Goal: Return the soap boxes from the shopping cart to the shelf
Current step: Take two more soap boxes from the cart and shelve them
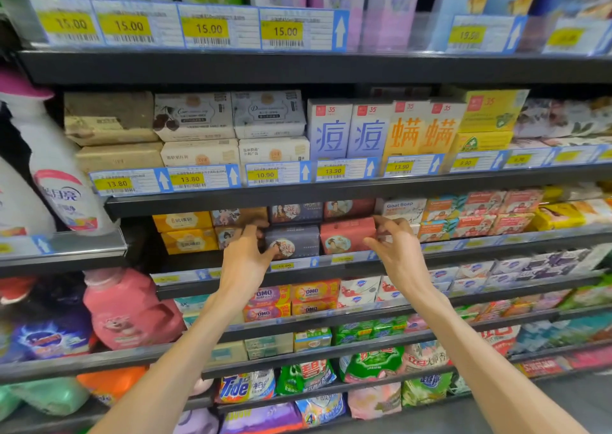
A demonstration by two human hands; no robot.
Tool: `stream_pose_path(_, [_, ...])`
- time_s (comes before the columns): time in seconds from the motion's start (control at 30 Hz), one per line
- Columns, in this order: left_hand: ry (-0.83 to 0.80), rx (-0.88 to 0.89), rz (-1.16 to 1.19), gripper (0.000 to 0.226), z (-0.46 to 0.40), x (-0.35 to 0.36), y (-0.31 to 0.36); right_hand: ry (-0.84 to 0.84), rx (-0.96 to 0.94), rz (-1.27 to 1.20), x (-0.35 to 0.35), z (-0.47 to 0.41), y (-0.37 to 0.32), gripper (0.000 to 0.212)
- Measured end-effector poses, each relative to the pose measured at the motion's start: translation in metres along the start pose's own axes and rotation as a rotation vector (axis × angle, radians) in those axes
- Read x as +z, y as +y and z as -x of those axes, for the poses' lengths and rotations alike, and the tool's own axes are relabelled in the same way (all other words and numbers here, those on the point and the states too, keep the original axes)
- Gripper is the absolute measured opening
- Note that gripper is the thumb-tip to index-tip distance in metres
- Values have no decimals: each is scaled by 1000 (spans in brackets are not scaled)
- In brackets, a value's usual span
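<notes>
Hands reaching to the soap shelf (298, 269), nothing lifted clear.

Price tags are reading 13.80, 10.90 and 13.90 above; "Goat Soap" boxes (402, 209) are sitting at two o'clock, "OMO" packs (308, 296) at six, a "Tide" bag (245, 388) lower. Left hand (243, 261) is touching a dark grey soap box (293, 241) with a round portrait, fingers curled at its left edge; whether it is gripping cannot be told. Right hand (395, 246) is hanging with fingers loosely spread, touching the right edge of the red soap box (346, 236) beside it.
</notes>
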State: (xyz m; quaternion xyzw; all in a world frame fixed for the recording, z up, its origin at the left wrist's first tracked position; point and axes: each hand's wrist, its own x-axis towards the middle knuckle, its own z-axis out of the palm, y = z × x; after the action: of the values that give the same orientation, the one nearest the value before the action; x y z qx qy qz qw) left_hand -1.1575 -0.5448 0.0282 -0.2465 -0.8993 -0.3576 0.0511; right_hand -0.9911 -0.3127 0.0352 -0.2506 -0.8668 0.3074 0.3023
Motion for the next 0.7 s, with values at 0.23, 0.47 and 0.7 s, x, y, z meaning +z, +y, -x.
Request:
stream_pose_path(0.23, [-16, -11, -8, 40, -3, 2, 0, 55, -4, 160, 12, 4, 7, 43])
stream_pose_path(0.47, [-20, -30, -18, 40, -4, 4, 4, 107, -23, 198, 22, 1, 9, 30])
stream_pose_path(0.7, [2, -5, 10, 38, -2, 8, 9, 150, -18, 230, 20, 0, 6, 22])
